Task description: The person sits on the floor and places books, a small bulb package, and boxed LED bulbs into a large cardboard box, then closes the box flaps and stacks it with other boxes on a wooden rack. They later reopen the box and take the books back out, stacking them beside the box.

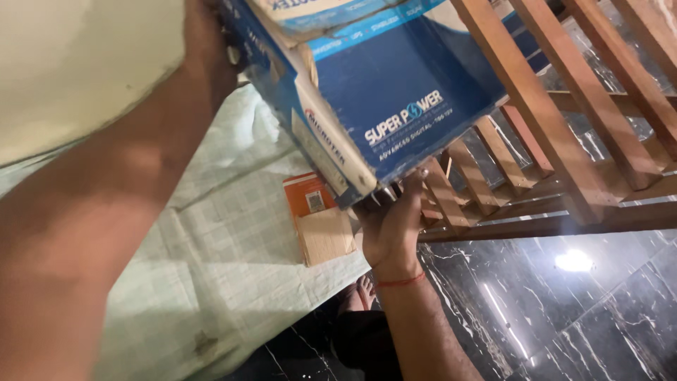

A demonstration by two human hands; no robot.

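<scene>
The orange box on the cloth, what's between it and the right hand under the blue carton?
In the head view, only a pale wooden block lies between the orange box and the right hand.

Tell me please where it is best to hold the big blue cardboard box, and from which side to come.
Probably at two opposite ends: the blue box is wide and tilted. The right hand props its low corner from below; the left hand grips the upper left edge. The wooden frame blocks the right side.

Around me: cloth, wood and dark stone

A pale green checked cloth (211,233) lies spread below me, with a small orange packet (308,195) and a tan wooden block (326,236) on it. A slatted wooden frame (557,134) stands beside it on glossy black marble floor (564,317).
</scene>
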